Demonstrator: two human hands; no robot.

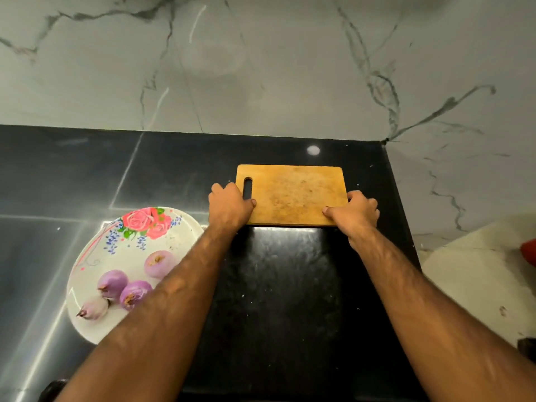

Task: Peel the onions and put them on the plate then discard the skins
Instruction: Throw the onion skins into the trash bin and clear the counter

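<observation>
While four peeled purple onions (113, 281) lay together on the round white floral plate (95, 256) at the left of the black stone surface (275, 285), the left hand (229, 206) gripped the slotted left edge of the rectangular wooden cutting board (293, 192), and the right hand (358, 211) gripped its near right corner, thumbs on top.

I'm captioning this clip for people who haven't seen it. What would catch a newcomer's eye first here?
The arms reaching forward stand out first: the left hand and right hand grip the two short ends of a wooden cutting board at the far side of the black counter. Next, at the lower left, a rose-patterned plate holds four peeled purple onions.
</observation>
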